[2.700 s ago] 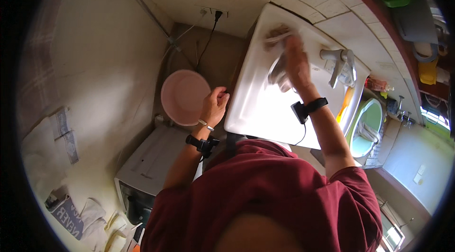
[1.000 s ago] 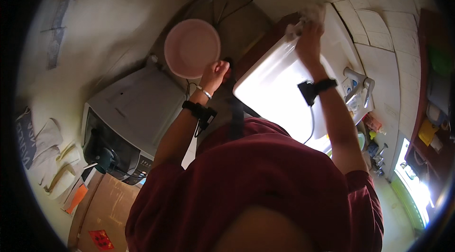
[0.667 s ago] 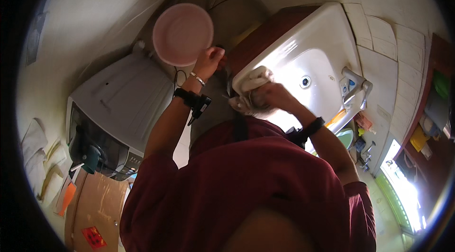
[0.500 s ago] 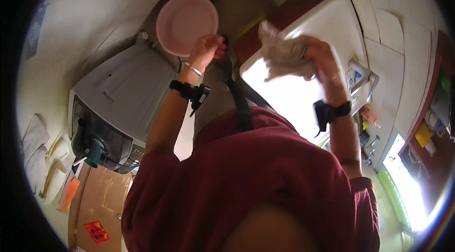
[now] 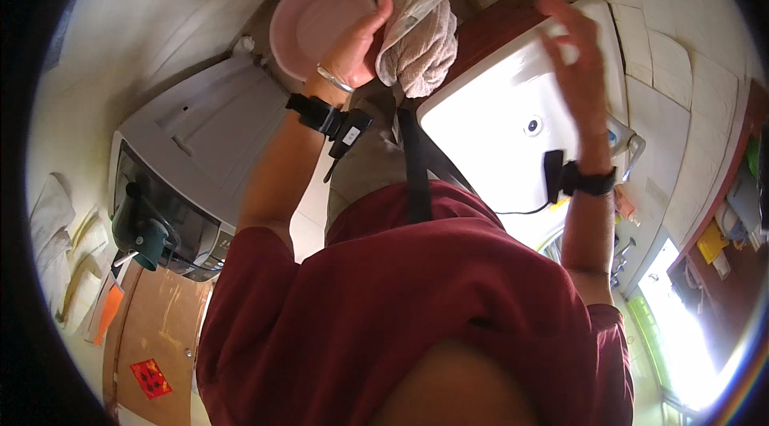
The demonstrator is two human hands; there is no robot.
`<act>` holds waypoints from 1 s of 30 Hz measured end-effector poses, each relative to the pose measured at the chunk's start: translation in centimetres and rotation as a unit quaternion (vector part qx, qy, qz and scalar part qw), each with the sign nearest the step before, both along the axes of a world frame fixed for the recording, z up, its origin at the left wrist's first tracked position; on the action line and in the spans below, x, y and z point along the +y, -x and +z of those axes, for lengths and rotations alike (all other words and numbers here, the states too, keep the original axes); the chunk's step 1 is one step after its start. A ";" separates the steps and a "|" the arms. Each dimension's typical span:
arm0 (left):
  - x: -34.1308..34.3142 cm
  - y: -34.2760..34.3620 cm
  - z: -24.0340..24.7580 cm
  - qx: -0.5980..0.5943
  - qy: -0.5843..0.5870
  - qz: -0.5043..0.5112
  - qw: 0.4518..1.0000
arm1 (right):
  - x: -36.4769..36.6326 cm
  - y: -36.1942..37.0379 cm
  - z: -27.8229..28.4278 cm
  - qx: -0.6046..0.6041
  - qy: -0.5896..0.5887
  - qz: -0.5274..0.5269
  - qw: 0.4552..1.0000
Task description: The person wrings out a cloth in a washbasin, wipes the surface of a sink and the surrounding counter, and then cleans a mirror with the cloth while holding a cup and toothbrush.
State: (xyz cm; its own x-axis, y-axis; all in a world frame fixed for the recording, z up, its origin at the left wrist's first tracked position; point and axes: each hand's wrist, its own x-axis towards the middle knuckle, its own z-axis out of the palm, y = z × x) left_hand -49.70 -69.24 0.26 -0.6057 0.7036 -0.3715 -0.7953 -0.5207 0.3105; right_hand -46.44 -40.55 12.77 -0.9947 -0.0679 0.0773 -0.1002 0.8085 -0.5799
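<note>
My left hand (image 5: 362,49) holds a light grey-beige towel (image 5: 420,49), bunched and hanging in loose folds. Its thumb lies along the near side of the cloth, while the other fingers are mostly hidden by the towel. Just behind that hand is a round pink basin (image 5: 316,21). Over the far right side of the white sink (image 5: 489,117), my right hand (image 5: 577,57) is lifted with its fingers apart and nothing in them. The right fingertips are slightly blurred.
On the left stands a grey-white washing machine (image 5: 204,133) with a dark green hair dryer (image 5: 144,246) beside its panel. A faucet (image 5: 629,149) rises at the sink's right edge. Towels (image 5: 52,226) hang on the left wall near a brown door (image 5: 164,330).
The towel has passed from my right hand to my left, moving leftward away from the sink. My right hand has let go and opened; its fingers have moved up and right.
</note>
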 end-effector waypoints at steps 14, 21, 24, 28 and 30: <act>9.5 -1.8 -11.0 0.117 0.088 -0.331 0.932 | 14.0 -5.1 -14.8 0.015 -0.363 -0.066 0.929; 15.6 0.5 -14.1 0.918 0.253 -0.160 0.259 | 13.1 -5.1 -16.1 0.005 -0.332 -0.091 0.939; 22.1 4.3 -15.4 0.855 0.151 -0.296 0.398 | 13.5 -5.4 -16.2 -0.005 -0.320 -0.106 0.942; 29.6 5.8 -20.0 0.869 0.204 -0.057 0.446 | 13.5 -5.3 -16.5 -0.004 -0.311 -0.120 0.943; 31.7 7.6 -19.2 0.839 0.288 -0.071 0.457 | 13.4 -5.2 -16.5 -0.002 -0.305 -0.121 0.945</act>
